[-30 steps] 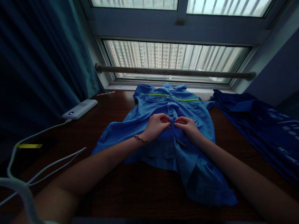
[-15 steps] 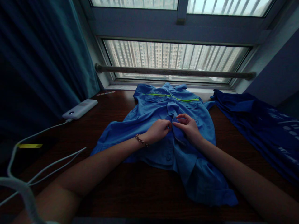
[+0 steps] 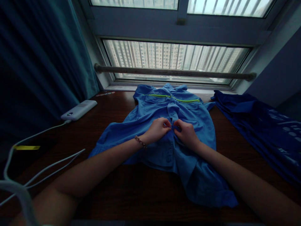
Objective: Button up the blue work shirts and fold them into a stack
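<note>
A blue long-sleeved shirt (image 3: 152, 111) with a yellow-green stripe across the chest lies front up, its collar toward the window. Both hands meet at the middle of its front placket. My left hand (image 3: 160, 127), with a braided bracelet at the wrist, pinches the placket edge between thumb and forefinger. Right beside it, my right hand (image 3: 185, 131) pinches the other side of the same edge, thumb and forefinger closed on the cloth. Whether a button sits between the fingertips cannot be made out. The shirt's right-hand sleeve (image 3: 211, 191) trails toward me.
On the brown wooden table (image 3: 145, 194), a darker blue folded cloth (image 3: 258, 125) with white print lies at the right. A white power bank (image 3: 80, 110) with a cable (image 3: 39, 131) is at the left, by a curtain (image 3: 47, 62). A metal bar (image 3: 174, 72) crosses the window.
My right hand's fingers have closed from a looser spread into a pinch on the placket. My left hand has shifted slightly up. The shirt lies much as before.
</note>
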Action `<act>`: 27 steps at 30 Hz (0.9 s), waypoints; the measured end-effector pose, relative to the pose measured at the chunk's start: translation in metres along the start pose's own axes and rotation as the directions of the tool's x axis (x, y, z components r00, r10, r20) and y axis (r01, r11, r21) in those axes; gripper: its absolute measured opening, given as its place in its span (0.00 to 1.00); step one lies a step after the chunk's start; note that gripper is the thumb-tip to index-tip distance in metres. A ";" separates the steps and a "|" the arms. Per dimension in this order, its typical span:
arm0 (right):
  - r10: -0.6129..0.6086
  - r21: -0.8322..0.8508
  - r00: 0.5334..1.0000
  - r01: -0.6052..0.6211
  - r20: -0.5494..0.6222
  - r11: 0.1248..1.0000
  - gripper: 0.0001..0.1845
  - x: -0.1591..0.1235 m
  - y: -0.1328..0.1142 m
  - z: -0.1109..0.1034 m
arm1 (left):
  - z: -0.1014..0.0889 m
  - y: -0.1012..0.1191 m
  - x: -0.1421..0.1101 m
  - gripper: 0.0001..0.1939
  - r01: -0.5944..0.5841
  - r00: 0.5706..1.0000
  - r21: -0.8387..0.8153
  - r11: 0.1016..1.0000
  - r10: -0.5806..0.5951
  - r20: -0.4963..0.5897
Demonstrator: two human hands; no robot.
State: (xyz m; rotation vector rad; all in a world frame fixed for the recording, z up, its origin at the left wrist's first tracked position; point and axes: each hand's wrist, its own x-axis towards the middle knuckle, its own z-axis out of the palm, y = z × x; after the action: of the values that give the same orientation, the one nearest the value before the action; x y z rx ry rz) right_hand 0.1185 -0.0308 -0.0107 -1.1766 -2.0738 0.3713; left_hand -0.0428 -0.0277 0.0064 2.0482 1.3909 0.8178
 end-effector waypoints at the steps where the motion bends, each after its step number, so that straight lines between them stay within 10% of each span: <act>1: -0.023 -0.015 1.000 0.023 0.009 1.000 0.08 -0.001 0.000 0.000 | 0.000 0.001 -0.001 0.04 -0.002 1.000 -0.012 1.000 0.002 0.005; 8: 0.168 0.342 0.986 -0.165 0.023 0.925 0.08 0.004 0.004 0.002 | -0.001 0.006 -0.003 0.03 0.126 0.988 -0.317 0.940 -0.091 0.122; 16: 0.490 0.807 0.792 -0.531 0.364 0.259 0.15 0.010 0.011 0.000 | -0.001 0.002 0.003 0.06 0.157 0.988 -0.533 0.831 -0.135 0.081; 27: 0.439 0.840 0.809 -0.509 0.391 0.188 0.12 0.010 0.014 -0.002 | -0.005 0.003 0.001 0.06 0.100 0.995 -0.471 0.877 -0.088 0.049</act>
State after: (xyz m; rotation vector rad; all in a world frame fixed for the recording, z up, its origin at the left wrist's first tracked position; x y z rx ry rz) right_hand 0.1255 -0.0151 -0.0134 -0.9720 -1.0074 1.6807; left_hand -0.0439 -0.0275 0.0119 1.5951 1.1264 0.9736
